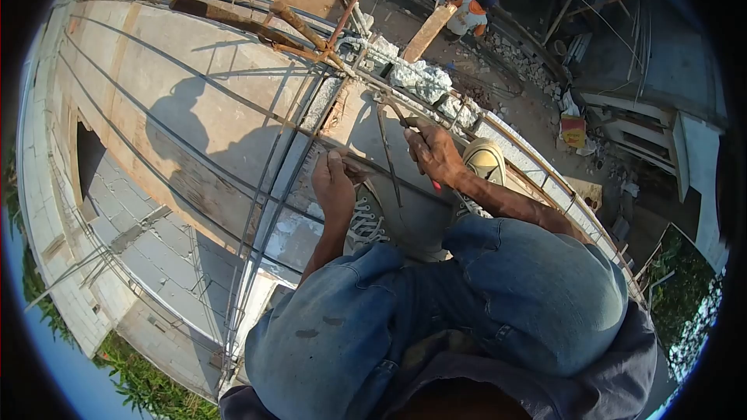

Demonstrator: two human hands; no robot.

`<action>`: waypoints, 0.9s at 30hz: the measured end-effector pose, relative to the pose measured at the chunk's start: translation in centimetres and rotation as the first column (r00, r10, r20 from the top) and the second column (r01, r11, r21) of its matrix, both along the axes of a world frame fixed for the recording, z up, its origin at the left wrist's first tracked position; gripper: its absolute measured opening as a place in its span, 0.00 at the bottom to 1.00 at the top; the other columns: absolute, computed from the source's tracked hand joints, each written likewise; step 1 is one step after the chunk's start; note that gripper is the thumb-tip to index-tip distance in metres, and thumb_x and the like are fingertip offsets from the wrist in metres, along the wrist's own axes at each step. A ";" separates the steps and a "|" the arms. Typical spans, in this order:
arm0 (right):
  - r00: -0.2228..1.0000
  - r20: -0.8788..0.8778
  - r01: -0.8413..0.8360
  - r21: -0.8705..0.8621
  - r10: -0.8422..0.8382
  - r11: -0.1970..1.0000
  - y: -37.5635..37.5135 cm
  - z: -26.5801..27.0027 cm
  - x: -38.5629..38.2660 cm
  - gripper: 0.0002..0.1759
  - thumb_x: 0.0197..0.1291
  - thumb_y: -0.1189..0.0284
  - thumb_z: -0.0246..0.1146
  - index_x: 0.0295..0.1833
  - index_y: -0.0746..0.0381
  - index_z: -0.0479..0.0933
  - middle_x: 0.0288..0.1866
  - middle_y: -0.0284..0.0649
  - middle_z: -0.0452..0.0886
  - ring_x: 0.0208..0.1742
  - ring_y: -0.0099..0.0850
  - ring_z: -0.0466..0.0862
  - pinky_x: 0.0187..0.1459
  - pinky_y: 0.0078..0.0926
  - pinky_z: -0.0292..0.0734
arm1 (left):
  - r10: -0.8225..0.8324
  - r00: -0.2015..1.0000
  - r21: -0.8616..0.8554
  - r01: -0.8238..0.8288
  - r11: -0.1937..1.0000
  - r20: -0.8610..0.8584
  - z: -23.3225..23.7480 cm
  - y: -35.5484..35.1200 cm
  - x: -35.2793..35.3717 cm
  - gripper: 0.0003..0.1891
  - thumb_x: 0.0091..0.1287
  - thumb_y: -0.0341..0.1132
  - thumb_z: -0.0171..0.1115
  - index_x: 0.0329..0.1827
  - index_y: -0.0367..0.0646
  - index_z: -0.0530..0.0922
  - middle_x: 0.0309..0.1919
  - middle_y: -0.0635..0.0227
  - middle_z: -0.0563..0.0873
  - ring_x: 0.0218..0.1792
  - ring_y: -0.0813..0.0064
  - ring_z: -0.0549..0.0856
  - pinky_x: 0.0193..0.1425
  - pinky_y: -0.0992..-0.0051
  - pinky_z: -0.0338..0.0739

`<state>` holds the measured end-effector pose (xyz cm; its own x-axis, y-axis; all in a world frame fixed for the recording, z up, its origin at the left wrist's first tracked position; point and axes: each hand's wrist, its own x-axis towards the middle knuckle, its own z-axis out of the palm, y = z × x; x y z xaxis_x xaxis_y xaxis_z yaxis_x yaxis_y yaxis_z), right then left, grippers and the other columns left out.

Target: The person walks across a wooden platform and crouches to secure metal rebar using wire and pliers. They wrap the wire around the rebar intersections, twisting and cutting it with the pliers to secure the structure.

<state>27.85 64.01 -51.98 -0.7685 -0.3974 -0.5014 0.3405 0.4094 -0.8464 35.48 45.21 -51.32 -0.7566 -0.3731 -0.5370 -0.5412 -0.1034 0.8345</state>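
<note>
My right hand [436,157] is closed around one handle of a pair of long-handled pincers [385,136]. Their head points away from me, and the other handle stands spread out beside the hand. A bit of red shows below my fist. My left hand [336,187] is closed, thumb uppermost, beside the dark steel bars [303,131] that cross the formwork. Whatever it pinches is too small or hidden to make out. Between the hands lies a grey, partly shaded surface, with my canvas shoes [484,159] close by.
Long rebar rods [194,159] run over plywood panels [233,62] on my left. Rusty metal framing [342,23] stands ahead beside broken concrete lumps [420,80]. The slab edge [545,175] drops off at right. Below, a person [467,19] is among rubble.
</note>
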 end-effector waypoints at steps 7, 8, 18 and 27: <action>0.969 0.078 0.243 -0.130 -0.234 0.961 -0.5 -1.4 1.2 0.16 0.74 0.66 0.49 0.58 0.63 0.70 0.19 0.33 0.70 0.17 0.24 0.71 0.20 0.29 0.67 | 0.245 0.922 0.046 -0.243 0.969 -0.301 4.3 -2.1 4.1 0.16 0.78 0.44 0.44 0.47 0.38 0.70 0.22 0.68 0.75 0.23 0.75 0.80 0.24 0.76 0.79; 0.980 0.004 0.195 -0.158 -0.197 0.968 -0.4 -1.4 0.9 0.16 0.74 0.66 0.49 0.59 0.64 0.70 0.19 0.35 0.71 0.18 0.25 0.72 0.21 0.29 0.68 | 0.246 0.919 0.051 -0.243 0.969 -0.309 4.9 -3.3 4.6 0.16 0.77 0.46 0.46 0.47 0.39 0.71 0.22 0.69 0.73 0.22 0.76 0.78 0.23 0.76 0.78; 0.763 -0.398 -0.378 0.363 0.509 0.851 1.1 -4.2 1.8 0.18 0.67 0.69 0.56 0.59 0.63 0.73 0.34 0.53 0.83 0.36 0.52 0.84 0.40 0.45 0.80 | -0.237 0.964 -0.129 0.222 0.966 -0.119 10.5 -9.1 -0.2 0.21 0.77 0.47 0.49 0.51 0.35 0.76 0.18 0.79 0.64 0.17 0.89 0.62 0.19 0.85 0.57; 0.834 -0.504 -0.142 0.193 0.222 0.971 2.4 2.1 -14.7 0.18 0.68 0.67 0.55 0.56 0.67 0.78 0.44 0.47 0.85 0.43 0.36 0.86 0.45 0.33 0.80 | -0.002 0.995 0.154 0.017 0.988 -0.100 -2.2 3.1 -7.9 0.17 0.77 0.42 0.49 0.47 0.35 0.78 0.19 0.77 0.67 0.17 0.87 0.65 0.21 0.82 0.63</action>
<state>13.15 66.45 -49.85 -0.8521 -0.5114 -0.1110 -0.2245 0.5488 -0.8052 27.59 48.28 -53.54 -0.8122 -0.2839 -0.5097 -0.4582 -0.2304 0.8585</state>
